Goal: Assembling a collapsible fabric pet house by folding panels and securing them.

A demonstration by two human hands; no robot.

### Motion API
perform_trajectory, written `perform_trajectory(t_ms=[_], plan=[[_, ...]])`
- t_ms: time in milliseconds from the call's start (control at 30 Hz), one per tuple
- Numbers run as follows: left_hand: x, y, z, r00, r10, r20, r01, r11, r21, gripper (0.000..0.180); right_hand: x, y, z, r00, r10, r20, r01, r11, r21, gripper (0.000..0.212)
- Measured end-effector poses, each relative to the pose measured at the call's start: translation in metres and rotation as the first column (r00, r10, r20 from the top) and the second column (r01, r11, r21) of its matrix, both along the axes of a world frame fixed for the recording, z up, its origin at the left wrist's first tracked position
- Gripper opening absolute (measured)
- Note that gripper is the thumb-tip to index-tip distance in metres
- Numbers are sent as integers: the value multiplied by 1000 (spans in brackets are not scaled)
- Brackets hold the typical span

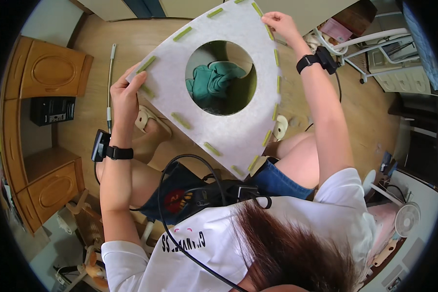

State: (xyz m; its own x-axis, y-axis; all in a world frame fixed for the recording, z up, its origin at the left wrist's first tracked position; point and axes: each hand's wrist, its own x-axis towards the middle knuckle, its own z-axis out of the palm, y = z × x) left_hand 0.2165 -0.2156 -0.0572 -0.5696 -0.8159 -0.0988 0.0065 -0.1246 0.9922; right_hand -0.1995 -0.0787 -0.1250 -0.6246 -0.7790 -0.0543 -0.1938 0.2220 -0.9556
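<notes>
A white, felt-like panel (165, 73) with a large round hole and short green strips along its edges is held up in front of me, above my knees. Through the hole show a crumpled teal cloth (213, 80) and an olive-green curved inner surface (248, 90); what lies below is hidden. My left hand (125, 95) grips the panel's left corner, thumb on top and fingers mostly hidden beneath. At the upper right edge, my right hand (281, 25) pinches the rim beside a green strip.
Wooden cabinets (53, 68) stand at the left, near a thin metal pole (111, 82) on the floor. A white metal frame (370, 48) is at the upper right. A black cable (163, 204) loops over my lap. A small white fan (407, 220) sits at the lower right.
</notes>
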Motion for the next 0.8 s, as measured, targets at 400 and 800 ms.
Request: perform_trajectory(t_ms=[400,800], plan=[[-2,-4,-5,1000,1,-14,-1,1000,0,28,13,10,0,844,42,-534,8,996,92,19],[-3,-5,-6,999,17,-38,-17,1000,9,27,25,27,8,954,0,-300,22,997,70,22]])
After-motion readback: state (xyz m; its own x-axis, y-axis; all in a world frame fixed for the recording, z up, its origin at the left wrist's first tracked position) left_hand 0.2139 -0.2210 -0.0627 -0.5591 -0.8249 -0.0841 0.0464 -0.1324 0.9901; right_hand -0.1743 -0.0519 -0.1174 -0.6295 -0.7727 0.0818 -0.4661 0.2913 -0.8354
